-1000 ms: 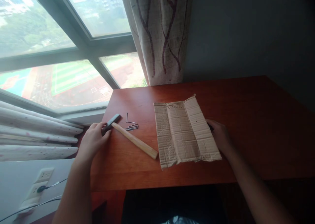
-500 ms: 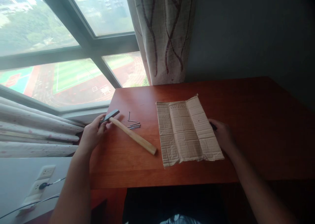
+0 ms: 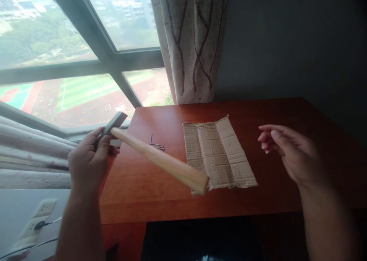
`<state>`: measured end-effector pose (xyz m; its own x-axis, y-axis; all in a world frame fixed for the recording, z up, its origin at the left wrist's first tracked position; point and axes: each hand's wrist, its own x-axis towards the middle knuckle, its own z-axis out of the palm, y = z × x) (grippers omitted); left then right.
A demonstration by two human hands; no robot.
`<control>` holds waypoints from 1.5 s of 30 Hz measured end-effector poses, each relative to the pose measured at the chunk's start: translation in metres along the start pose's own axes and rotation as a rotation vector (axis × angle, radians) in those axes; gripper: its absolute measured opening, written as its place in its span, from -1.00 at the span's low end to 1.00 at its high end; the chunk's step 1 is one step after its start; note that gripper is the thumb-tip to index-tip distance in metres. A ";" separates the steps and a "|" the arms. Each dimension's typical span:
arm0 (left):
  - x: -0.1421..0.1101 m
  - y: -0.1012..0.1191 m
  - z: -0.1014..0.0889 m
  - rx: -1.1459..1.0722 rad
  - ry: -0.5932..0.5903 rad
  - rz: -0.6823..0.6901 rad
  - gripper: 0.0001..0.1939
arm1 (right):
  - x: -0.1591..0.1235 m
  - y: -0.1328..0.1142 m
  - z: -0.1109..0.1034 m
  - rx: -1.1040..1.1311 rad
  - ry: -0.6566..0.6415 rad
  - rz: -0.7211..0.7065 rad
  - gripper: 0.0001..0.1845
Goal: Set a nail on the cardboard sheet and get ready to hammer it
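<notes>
Left hand (image 3: 87, 161), left of cardboard (image 3: 216, 154): pinching hammer head (image 3: 116, 123); unsupported handle (image 3: 160, 159) could dip. Right hand (image 3: 296, 154), right of cardboard: half-curled, empty.

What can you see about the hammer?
The hammer has a dark, metal-looking head and a pale, smooth handle that looks wooden. The left hand grips it by the head, up off the table. It slants, with the handle pointing toward the right and its free end in front of the cardboard. Nothing else seems to touch it.
</notes>
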<state>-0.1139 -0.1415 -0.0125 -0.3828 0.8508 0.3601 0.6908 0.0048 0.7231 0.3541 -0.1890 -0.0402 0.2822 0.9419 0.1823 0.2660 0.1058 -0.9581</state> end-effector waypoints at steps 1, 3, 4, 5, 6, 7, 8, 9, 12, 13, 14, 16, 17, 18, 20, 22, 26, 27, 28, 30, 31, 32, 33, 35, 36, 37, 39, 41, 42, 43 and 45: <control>-0.003 0.012 0.006 0.001 0.007 0.048 -0.52 | -0.002 -0.016 0.002 0.026 -0.042 -0.043 -0.70; -0.011 0.034 0.020 0.000 -0.037 0.158 -0.58 | -0.009 -0.044 0.011 -0.026 -0.120 -0.139 -0.70; -0.015 0.044 0.028 0.002 -0.043 0.221 -0.59 | -0.014 -0.056 0.017 -0.111 -0.164 -0.197 -0.71; -0.020 0.054 0.036 0.009 -0.043 0.282 -0.60 | -0.020 -0.066 0.024 -0.216 -0.222 -0.272 -0.72; -0.025 0.063 0.044 0.007 -0.049 0.335 -0.62 | -0.025 -0.073 0.032 -0.331 -0.257 -0.354 -0.69; -0.030 0.072 0.052 -0.001 -0.039 0.378 -0.64 | -0.030 -0.078 0.040 -0.445 -0.258 -0.442 -0.63; -0.036 0.081 0.059 -0.008 -0.050 0.410 -0.65 | -0.035 -0.080 0.049 -0.553 -0.238 -0.531 -0.54; -0.042 0.090 0.065 -0.018 -0.045 0.440 -0.66 | -0.039 -0.079 0.057 -0.659 -0.216 -0.597 -0.45; -0.058 0.114 0.079 -0.025 -0.057 0.497 -0.67 | -0.044 -0.066 0.073 -0.907 -0.169 -0.623 -0.38; -0.062 0.120 0.081 -0.024 -0.065 0.511 -0.68 | -0.044 -0.061 0.075 -0.953 -0.155 -0.607 -0.42; -0.065 0.127 0.083 -0.025 -0.072 0.523 -0.68 | -0.044 -0.055 0.074 -0.980 -0.143 -0.591 -0.47; -0.067 0.136 0.082 -0.048 -0.088 0.543 -0.70 | -0.039 -0.046 0.068 -1.002 -0.120 -0.569 -0.61; -0.067 0.139 0.081 -0.076 -0.113 0.549 -0.71 | -0.036 -0.042 0.063 -1.002 -0.110 -0.556 -0.70; -0.065 0.141 0.080 -0.119 -0.154 0.550 -0.71 | -0.031 -0.038 0.056 -0.991 -0.098 -0.536 -0.80; -0.060 0.139 0.077 -0.238 -0.272 0.535 -0.67 | -0.021 -0.029 0.044 -0.882 -0.061 -0.451 -0.93; -0.053 0.127 0.076 -0.351 -0.363 0.491 -0.62 | -0.010 -0.016 0.033 -0.585 -0.015 -0.285 -0.78; -0.040 0.079 0.086 -0.476 -0.390 0.280 -0.69 | 0.008 0.016 0.026 -0.108 0.029 -0.086 -0.53; -0.038 0.064 0.090 -0.506 -0.407 0.209 -0.73 | 0.011 0.024 0.026 -0.039 0.040 -0.082 -0.48; -0.038 0.049 0.094 -0.520 -0.430 0.150 -0.77 | 0.014 0.032 0.027 0.033 0.052 -0.081 -0.46; -0.038 0.022 0.100 -0.518 -0.455 0.052 -0.82 | 0.018 0.045 0.026 0.160 0.076 -0.089 -0.44; -0.039 0.009 0.103 -0.522 -0.446 0.012 -0.83 | 0.020 0.051 0.025 0.211 0.092 -0.100 -0.44; -0.039 -0.001 0.104 -0.525 -0.432 -0.023 -0.83 | 0.023 0.055 0.024 0.252 0.110 -0.113 -0.44; -0.040 -0.010 0.105 -0.527 -0.419 -0.052 -0.82 | 0.025 0.059 0.023 0.286 0.127 -0.128 -0.45; -0.040 -0.024 0.106 -0.522 -0.395 -0.092 -0.80 | 0.027 0.065 0.020 0.329 0.151 -0.158 -0.45; -0.039 -0.028 0.107 -0.519 -0.380 -0.108 -0.78 | 0.028 0.067 0.019 0.341 0.154 -0.168 -0.45; -0.038 -0.031 0.107 -0.516 -0.362 -0.123 -0.76 | 0.028 0.068 0.019 0.347 0.150 -0.173 -0.45; -0.035 -0.035 0.106 -0.513 -0.326 -0.152 -0.74 | 0.027 0.070 0.019 0.351 0.133 -0.173 -0.44; -0.032 -0.036 0.105 -0.495 -0.313 -0.163 -0.72 | 0.025 0.071 0.019 0.350 0.115 -0.164 -0.45; -0.030 -0.036 0.104 -0.476 -0.313 -0.160 -0.72 | 0.024 0.071 0.019 0.349 0.108 -0.158 -0.45; -0.029 -0.037 0.102 -0.453 -0.311 -0.153 -0.72 | 0.023 0.070 0.019 0.348 0.103 -0.153 -0.45; -0.027 -0.041 0.099 -0.391 -0.290 -0.133 -0.71 | 0.022 0.070 0.018 0.349 0.094 -0.136 -0.46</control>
<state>-0.0713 -0.1130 -0.1099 -0.2276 0.9674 0.1110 0.3444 -0.0266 0.9384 0.3618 -0.1554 -0.1071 0.3535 0.8800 0.3172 -0.0180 0.3454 -0.9383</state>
